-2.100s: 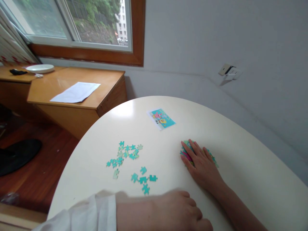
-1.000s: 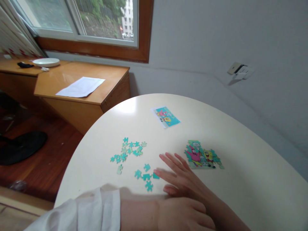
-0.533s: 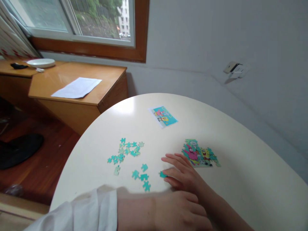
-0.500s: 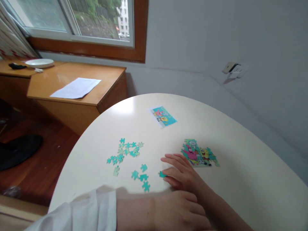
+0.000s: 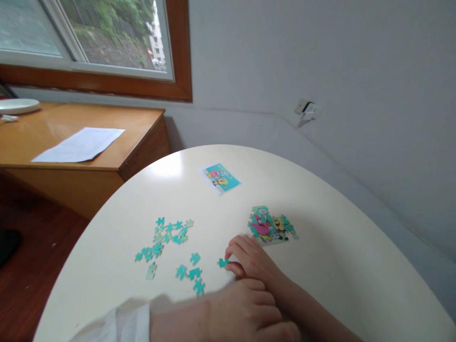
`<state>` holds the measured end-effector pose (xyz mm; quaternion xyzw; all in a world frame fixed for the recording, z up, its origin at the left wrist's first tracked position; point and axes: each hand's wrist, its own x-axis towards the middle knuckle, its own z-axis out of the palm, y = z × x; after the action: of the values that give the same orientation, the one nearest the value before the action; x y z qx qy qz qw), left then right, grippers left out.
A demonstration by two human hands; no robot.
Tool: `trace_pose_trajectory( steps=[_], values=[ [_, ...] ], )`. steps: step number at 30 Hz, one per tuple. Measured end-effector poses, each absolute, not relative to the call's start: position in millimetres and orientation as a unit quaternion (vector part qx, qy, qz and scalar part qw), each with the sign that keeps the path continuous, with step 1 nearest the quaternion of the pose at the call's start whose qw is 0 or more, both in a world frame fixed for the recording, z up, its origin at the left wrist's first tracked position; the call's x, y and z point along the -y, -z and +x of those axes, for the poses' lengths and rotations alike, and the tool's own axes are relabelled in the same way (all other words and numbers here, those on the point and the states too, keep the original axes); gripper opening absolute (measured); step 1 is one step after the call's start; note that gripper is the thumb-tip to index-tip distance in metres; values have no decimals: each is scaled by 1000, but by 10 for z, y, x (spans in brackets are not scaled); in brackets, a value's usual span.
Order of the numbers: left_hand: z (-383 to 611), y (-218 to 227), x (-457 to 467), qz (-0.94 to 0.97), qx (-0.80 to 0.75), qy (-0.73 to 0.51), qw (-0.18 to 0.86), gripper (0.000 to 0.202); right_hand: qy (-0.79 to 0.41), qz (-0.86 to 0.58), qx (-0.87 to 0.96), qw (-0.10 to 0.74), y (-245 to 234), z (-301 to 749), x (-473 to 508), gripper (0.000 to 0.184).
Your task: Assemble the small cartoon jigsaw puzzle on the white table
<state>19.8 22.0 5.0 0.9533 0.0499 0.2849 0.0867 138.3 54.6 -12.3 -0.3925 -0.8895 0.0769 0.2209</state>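
My right hand [image 5: 249, 259] rests on the round cream table [image 5: 338, 266] with its fingers curled, pinching a teal puzzle piece [image 5: 223, 262] between thumb and fingertips. Just beyond it lies the partly assembled cartoon puzzle [image 5: 271, 226]. Loose teal pieces [image 5: 167, 235] are scattered to the left, with a few more [image 5: 192, 274] nearer me. My left hand [image 5: 245, 311] lies on the table at the bottom edge, fingers folded loosely with nothing seen in them, its white sleeve [image 5: 121, 325] behind it.
A small reference picture card [image 5: 221, 178] lies farther back on the table. A wooden desk [image 5: 89, 156] with a white paper sheet [image 5: 78, 144] and a white plate [image 5: 17, 105] stands at the left under a window. A wall socket [image 5: 307, 109] sits on the right wall.
My right hand left the assembled puzzle, slid left to the loose pieces and closed its fingers on one teal piece. The view has shifted to the right.
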Motion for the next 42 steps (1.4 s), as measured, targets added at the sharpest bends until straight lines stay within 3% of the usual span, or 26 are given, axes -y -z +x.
trace_pose_trajectory(
  steps=[9, 18, 24, 31, 37, 42],
  values=[
    [204, -72, -219, 951, -75, -291, 78, 8, -129, -348, 882, 292, 189, 1397, -550, 12],
    [228, -90, -228, 909, -110, -388, 106, 15, -209, -346, 839, 363, 159, 1367, -525, 16],
    [186, -132, -262, 822, -184, -480, 246, 18, -274, -476, 703, 452, 70, 1411, -540, 10],
    [201, -104, -316, 626, -395, -477, 473, 31, -368, -508, 520, 580, 53, 1429, -597, 13],
    [290, -5, -470, 450, -424, -503, 603, 41, -390, -495, 483, 608, 12, 1411, -592, 16],
    [297, 5, -522, 445, -431, -479, 622, 48, -397, -469, 517, 596, 31, 1389, -570, 13]
  ],
)
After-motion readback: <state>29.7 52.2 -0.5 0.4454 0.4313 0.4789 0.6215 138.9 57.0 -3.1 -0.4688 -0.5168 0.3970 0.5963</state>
